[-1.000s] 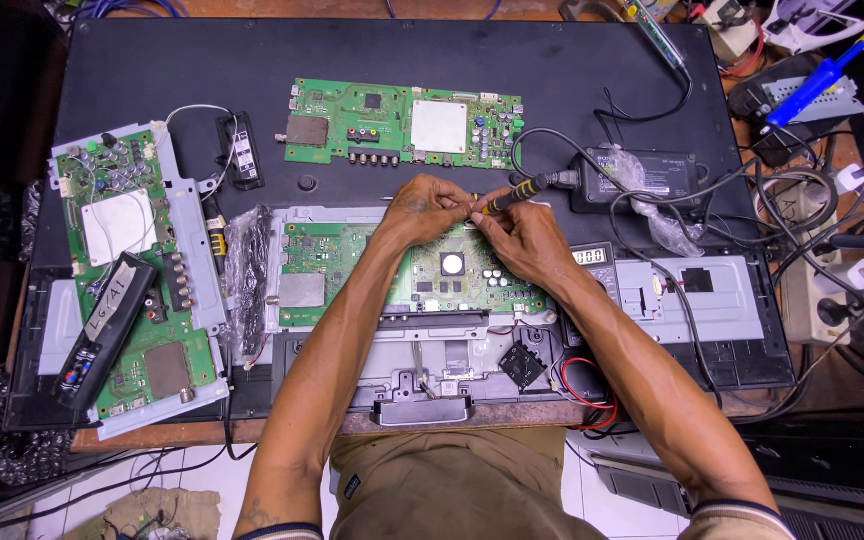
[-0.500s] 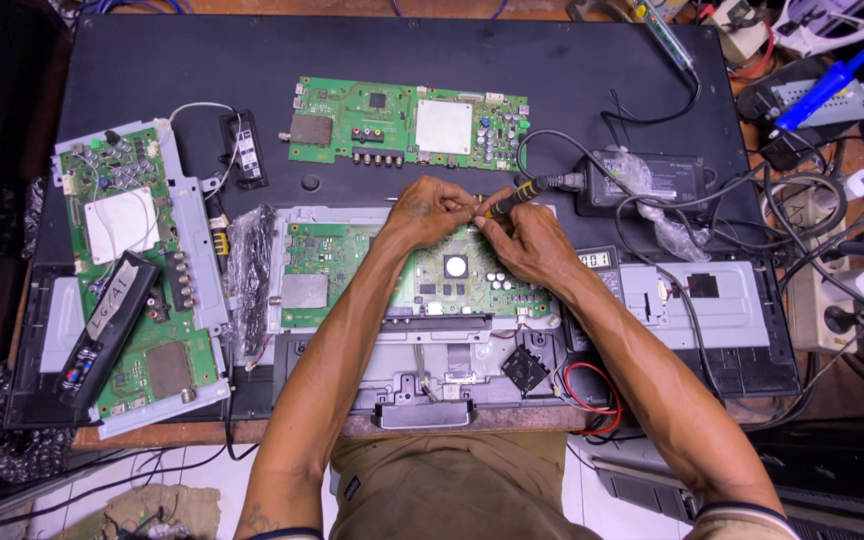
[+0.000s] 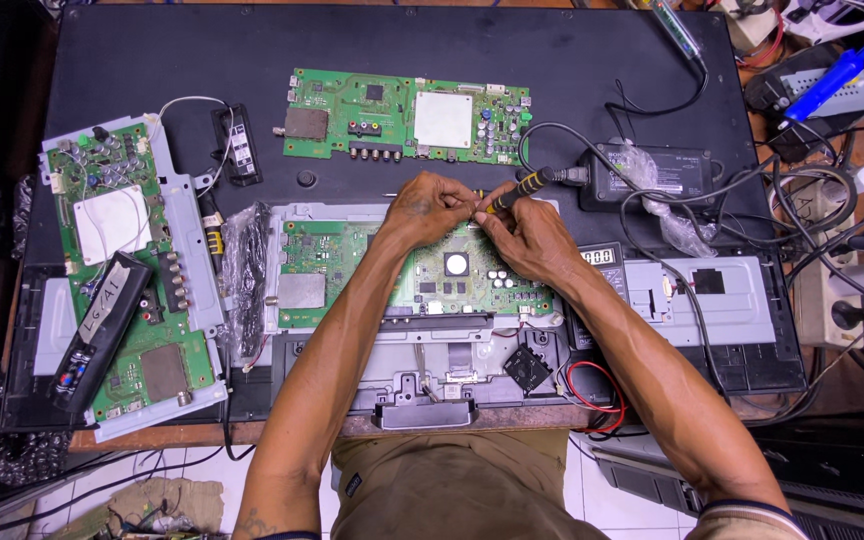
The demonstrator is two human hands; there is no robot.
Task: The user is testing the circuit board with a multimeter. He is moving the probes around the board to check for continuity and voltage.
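Both hands meet over the upper edge of the central circuit board [image 3: 352, 262], just above the middle of the view. Left hand [image 3: 430, 208] is curled, fingertips pinched together at the board's top edge; what they pinch is too small to tell. Right hand [image 3: 524, 235] is closed around a screwdriver [image 3: 520, 187] with a black-and-yellow handle. The handle points toward 2 o'clock, and the tip end is hidden between the 2 sets of fingers.

The central circuit board is green, carries a square chip with a round white mark, and sits in a grey metal frame [image 3: 432, 355] on the dark tabletop [image 3: 132, 60]. Both forearms cross the frame from 6 o'clock.

Surrounding items, taken from the hands:
- 12 o'clock: a second green circuit board [image 3: 352, 115] with a white square plate, lying flat, apart from the hands.
- 9 o'clock: a third circuit board [image 3: 147, 360] on a grey bracket, tilted, with a black remote control [image 3: 100, 330] lying across it. A crumpled clear bag [image 3: 244, 275] lies between this board and the metal frame.
- 2 o'clock: a black power adapter [image 3: 667, 172] with black cables looping around it.
- 3 o'clock: a small black meter [image 3: 600, 257] with a digital display, just beside the right wrist.
- 5 o'clock: red and black wires [image 3: 592, 395] coiled at the tabletop edge.
- 1 o'clock, far corner: a blue-handled tool [image 3: 842, 70].
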